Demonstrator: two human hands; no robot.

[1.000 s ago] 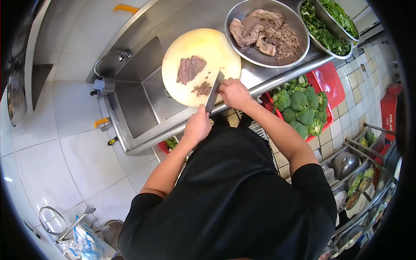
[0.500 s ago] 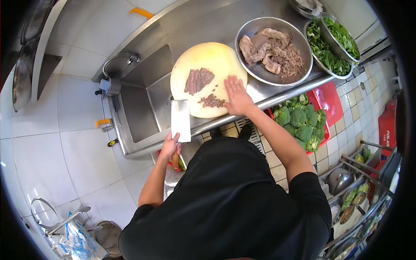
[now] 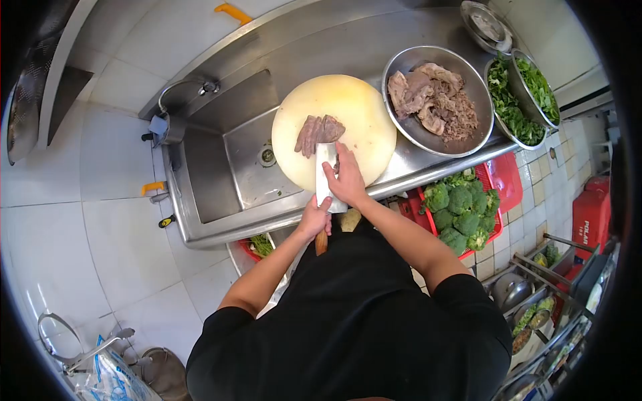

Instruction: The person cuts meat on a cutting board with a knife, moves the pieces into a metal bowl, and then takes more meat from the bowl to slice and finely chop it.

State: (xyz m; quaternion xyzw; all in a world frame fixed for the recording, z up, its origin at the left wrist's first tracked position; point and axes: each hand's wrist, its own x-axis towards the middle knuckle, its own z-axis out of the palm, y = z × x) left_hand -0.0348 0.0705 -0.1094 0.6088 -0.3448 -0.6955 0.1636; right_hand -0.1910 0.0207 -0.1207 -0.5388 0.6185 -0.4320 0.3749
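In the head view my left hand (image 3: 313, 218) is closed round the wooden handle of a cleaver (image 3: 324, 175). The broad blade lies over the near part of the round cutting board (image 3: 354, 103). My right hand (image 3: 349, 179) lies against the blade's right side, fingers extended toward the far side and thumb over the blade. A dark bit of chopped meat shows between hand and blade; most of what is under the palm is hidden. Sliced cooked meat (image 3: 310, 135) sits on the board just beyond the blade tip.
A steel bowl (image 3: 438, 152) of cooked and chopped meat stands right of the board, with leafy greens (image 3: 511, 107) beyond. Left is a sink basin (image 3: 212, 160) with a faucet (image 3: 209, 87). Below the counter's edge, broccoli (image 3: 461, 206) fills a red basket (image 3: 497, 230).
The cleaver has moved right, from the board's left edge onto its near part. My right hand has come off the flat board to the blade. The chopped meat pile is now out of sight.
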